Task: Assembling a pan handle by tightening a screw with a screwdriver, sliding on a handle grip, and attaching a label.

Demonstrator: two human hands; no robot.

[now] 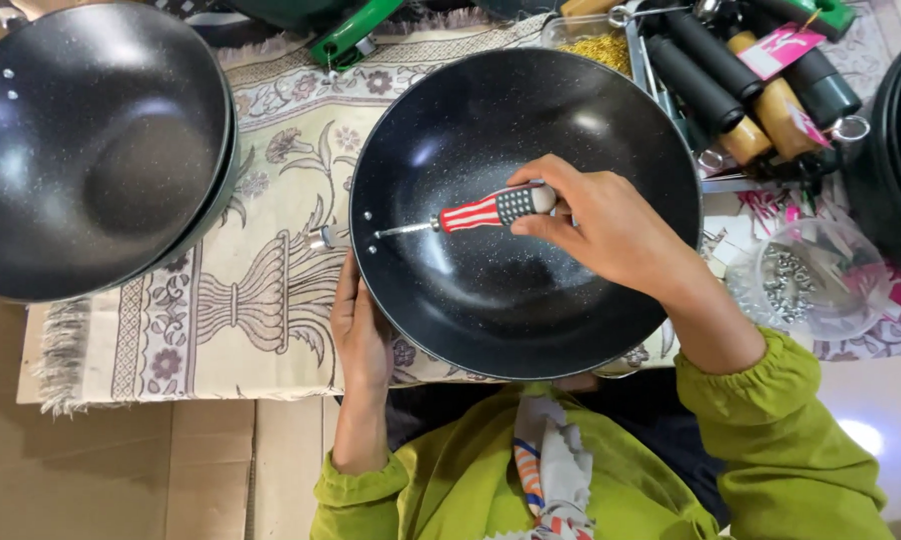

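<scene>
The screwdriver lies almost level inside the black speckled pan, with its thin metal tip at the small rivets on the left wall of the pan. Its handle has red and white stripes and a dark part with white dots. The right hand comes from the right side and its fingers are curled and pressed around the pale end of the handle, so the tool is pinched between thumb and fingers. The left hand is outside the pan, under its left rim; the fingers lie flat together against the outer wall, near a small metal bracket just beside the rim.

The pan rests on a cream cloth with flower pattern, which lies on brown cardboard. At the upper left a stack of similar black pans stands well apart from the hands, with open cloth between.

At the upper right, a tray holds black and wooden pan handles; a pink rectangular tag is on one of them. Right of the pan, a clear plastic bowl holds small metal screws, near pink and white paper. A green object is at the top edge.
</scene>
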